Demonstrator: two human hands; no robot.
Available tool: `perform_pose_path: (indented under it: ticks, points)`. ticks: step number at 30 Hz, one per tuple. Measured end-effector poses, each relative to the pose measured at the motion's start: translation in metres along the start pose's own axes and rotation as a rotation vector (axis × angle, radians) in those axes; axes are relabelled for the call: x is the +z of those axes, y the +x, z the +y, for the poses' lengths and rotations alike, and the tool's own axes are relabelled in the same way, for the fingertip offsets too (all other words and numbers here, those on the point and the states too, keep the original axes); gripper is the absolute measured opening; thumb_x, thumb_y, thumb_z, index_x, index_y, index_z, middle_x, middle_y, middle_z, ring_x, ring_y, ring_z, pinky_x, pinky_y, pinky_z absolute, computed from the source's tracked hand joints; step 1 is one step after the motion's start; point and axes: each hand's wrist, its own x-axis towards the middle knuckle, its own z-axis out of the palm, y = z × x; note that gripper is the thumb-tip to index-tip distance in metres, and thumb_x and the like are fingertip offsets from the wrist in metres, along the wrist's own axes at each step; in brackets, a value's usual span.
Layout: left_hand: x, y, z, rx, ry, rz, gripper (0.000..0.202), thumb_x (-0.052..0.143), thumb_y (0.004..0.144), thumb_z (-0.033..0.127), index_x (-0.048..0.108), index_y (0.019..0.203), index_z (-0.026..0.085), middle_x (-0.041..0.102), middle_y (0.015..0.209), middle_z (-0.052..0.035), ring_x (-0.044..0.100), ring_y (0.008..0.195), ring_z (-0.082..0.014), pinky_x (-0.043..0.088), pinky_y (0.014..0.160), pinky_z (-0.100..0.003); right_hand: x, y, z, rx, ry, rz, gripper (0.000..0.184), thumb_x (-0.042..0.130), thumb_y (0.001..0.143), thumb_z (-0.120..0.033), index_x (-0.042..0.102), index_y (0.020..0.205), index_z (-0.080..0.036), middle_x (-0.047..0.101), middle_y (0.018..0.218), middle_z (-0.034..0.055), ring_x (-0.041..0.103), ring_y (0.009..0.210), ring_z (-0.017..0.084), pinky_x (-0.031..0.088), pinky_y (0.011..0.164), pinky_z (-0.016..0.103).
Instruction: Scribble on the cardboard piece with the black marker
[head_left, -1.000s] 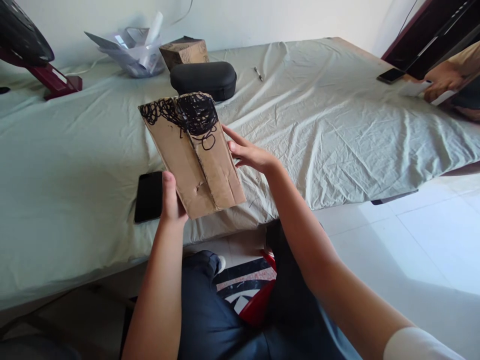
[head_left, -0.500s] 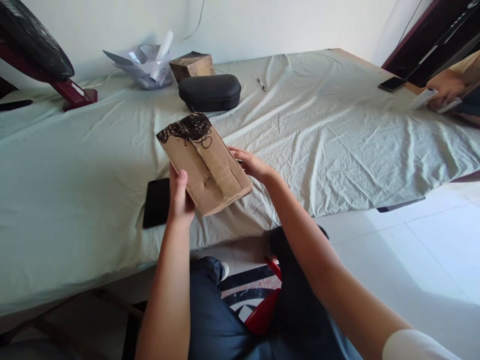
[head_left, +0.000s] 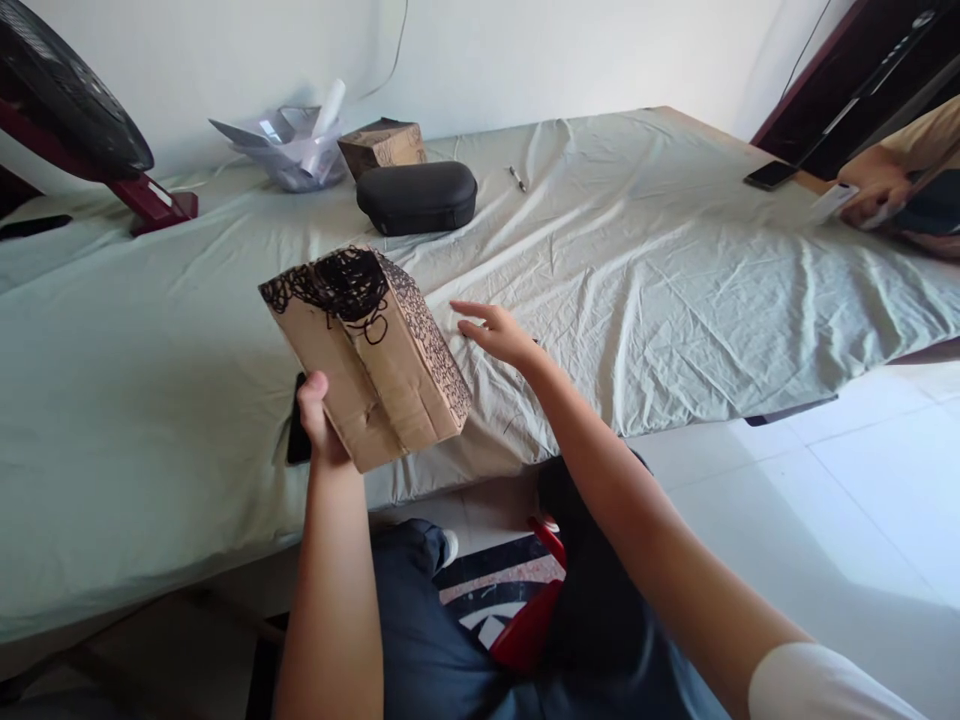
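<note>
A brown cardboard box (head_left: pixel 367 360) with black scribbles over its top is held up above the table's front edge. My left hand (head_left: pixel 319 420) grips its lower left corner, thumb on the front face. To the right of the box, my right hand (head_left: pixel 495 332) hovers with fingers spread, apart from the box and holding nothing. A black phone (head_left: pixel 296 440) lies on the sheet, mostly hidden behind my left hand and the box.
A pale green sheet (head_left: pixel 637 250) covers the table. At the back are a black oval case (head_left: pixel 417 196), a small cardboard box (head_left: pixel 381 146), crumpled plastic (head_left: pixel 285 145), a pen (head_left: pixel 517 178) and a fan (head_left: pixel 67 110). Another person's hand (head_left: pixel 870 185) and a phone (head_left: pixel 771 175) are at far right.
My right hand has let go of the box and moved off to its right. My left hand has turned the box, so its speckled side face now shows.
</note>
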Motion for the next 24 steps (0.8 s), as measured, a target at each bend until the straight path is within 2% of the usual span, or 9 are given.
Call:
perform_pose_path:
  ticks: [3,5,8,11,15,17,20,22,24]
  points:
    - [-0.004,-0.005,0.000,0.002,0.029,0.022,0.069,0.080,0.085,0.063,0.075,0.141,0.024,0.082,0.140,-0.0115,0.064,0.153,-0.0397,0.060,0.126,-0.054,0.007,-0.001,0.008,0.184,-0.571,0.127,0.050,0.059,0.108,-0.025,0.069,0.156,-0.014,0.064,0.167,0.0235,0.051,0.158,0.046,0.041,0.129,0.067]
    - [-0.001,-0.008,-0.001,-0.045,0.065,0.044,0.074,0.080,0.081,0.066,0.074,0.141,0.025,0.081,0.140,-0.0120,0.064,0.153,-0.0410,0.061,0.124,-0.055,0.009,-0.002,0.012,0.299,-0.697,0.115,0.042,0.053,0.112,-0.022,0.071,0.147,-0.010,0.065,0.161,0.0270,0.056,0.152,0.046,0.045,0.124,0.062]
    - [0.007,-0.011,-0.001,-0.101,0.111,0.059,0.080,0.081,0.076,0.068,0.072,0.143,0.025,0.080,0.142,-0.0127,0.061,0.156,-0.0415,0.062,0.124,-0.056,0.011,0.000,0.013,0.342,-0.678,0.112,0.043,0.037,0.117,-0.023,0.068,0.145,-0.010,0.072,0.150,0.0257,0.070,0.135,0.039,0.055,0.109,0.050]
    - [0.014,-0.012,0.000,-0.138,0.130,0.040,0.082,0.083,0.074,0.066,0.070,0.146,0.027,0.078,0.146,-0.0118,0.062,0.155,-0.0419,0.061,0.125,-0.059,0.011,0.001,0.010,0.355,-0.649,0.115,0.045,0.032,0.121,-0.032,0.069,0.143,-0.016,0.080,0.138,0.0218,0.079,0.118,0.036,0.058,0.092,0.043]
    - [0.015,-0.010,0.003,-0.160,0.147,0.006,0.082,0.084,0.073,0.066,0.069,0.146,0.031,0.076,0.150,-0.0104,0.062,0.155,-0.0418,0.060,0.125,-0.060,0.009,-0.001,0.002,0.352,-0.637,0.117,0.044,0.039,0.120,-0.038,0.072,0.146,-0.025,0.084,0.134,0.0162,0.081,0.121,0.036,0.058,0.090,0.040]
    - [0.014,-0.010,0.003,-0.159,0.148,-0.010,0.083,0.084,0.073,0.066,0.069,0.146,0.031,0.075,0.151,-0.0109,0.061,0.156,-0.0421,0.059,0.126,-0.060,0.006,-0.004,-0.003,0.365,-0.636,0.105,0.046,0.043,0.119,-0.043,0.073,0.150,-0.027,0.083,0.138,0.0166,0.080,0.126,0.038,0.060,0.094,0.043]
    - [0.014,-0.011,0.001,-0.144,0.140,-0.029,0.085,0.085,0.073,0.065,0.068,0.149,0.030,0.074,0.153,-0.0115,0.059,0.158,-0.0421,0.057,0.127,-0.060,-0.003,-0.013,-0.015,0.446,-0.655,0.049,0.060,0.051,0.116,-0.045,0.060,0.170,-0.019,0.077,0.152,0.0264,0.076,0.137,0.044,0.062,0.103,0.052]
    - [0.014,-0.012,-0.002,-0.123,0.126,-0.034,0.087,0.084,0.072,0.065,0.067,0.150,0.031,0.073,0.154,-0.0114,0.058,0.158,-0.0421,0.057,0.128,-0.059,-0.010,-0.023,-0.023,0.492,-0.667,0.007,0.074,0.053,0.113,-0.029,0.039,0.183,-0.010,0.072,0.156,0.0344,0.075,0.140,0.046,0.062,0.106,0.055]
    - [0.013,-0.013,-0.005,-0.087,0.118,-0.052,0.088,0.086,0.071,0.064,0.069,0.151,0.032,0.073,0.153,-0.0109,0.059,0.157,-0.0416,0.057,0.128,-0.057,-0.017,-0.035,-0.029,0.459,-0.656,-0.017,0.087,0.052,0.104,-0.011,0.027,0.187,-0.010,0.074,0.152,0.0352,0.078,0.135,0.045,0.062,0.105,0.055]
